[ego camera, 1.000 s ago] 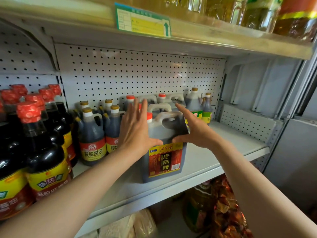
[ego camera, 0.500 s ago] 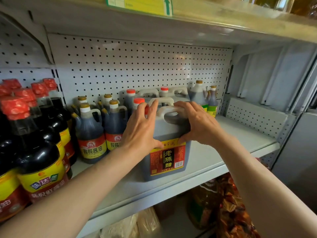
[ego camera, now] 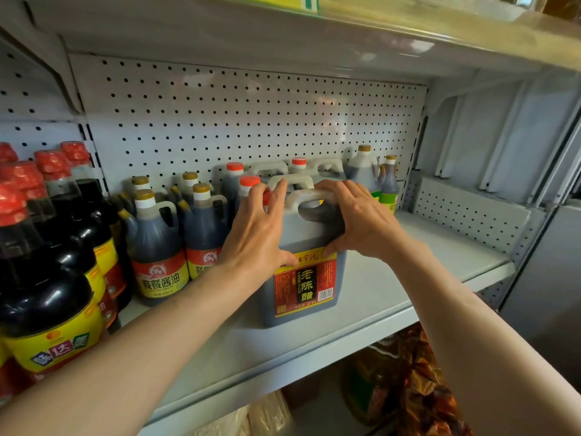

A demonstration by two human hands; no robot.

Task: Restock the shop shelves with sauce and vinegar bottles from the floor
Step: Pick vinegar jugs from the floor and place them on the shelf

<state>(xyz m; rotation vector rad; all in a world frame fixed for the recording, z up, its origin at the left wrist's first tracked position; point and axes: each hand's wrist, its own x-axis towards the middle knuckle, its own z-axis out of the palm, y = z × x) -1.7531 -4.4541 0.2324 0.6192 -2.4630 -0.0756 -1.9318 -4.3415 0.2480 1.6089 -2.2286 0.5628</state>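
Observation:
A large dark vinegar jug (ego camera: 303, 284) with a white handle and a red and yellow label stands near the front of the grey shelf (ego camera: 393, 297). My left hand (ego camera: 257, 234) grips its left shoulder, with the thumb on the label's top edge. My right hand (ego camera: 361, 221) grips the right side, its fingers curled over the handle and its thumb on the front. More red-capped vinegar jugs (ego camera: 234, 180) stand right behind it.
Soy sauce bottles with gold caps (ego camera: 158, 247) stand to the left, and taller dark bottles with red caps (ego camera: 47, 294) at far left. Two bottles (ego camera: 361, 171) sit at the back right. The upper shelf (ego camera: 440, 36) hangs close overhead. Packaged goods (ego camera: 421, 388) lie below.
Both hands went from flat against the jug's sides to curled over its top and handle. The jug sits slightly further back on the shelf.

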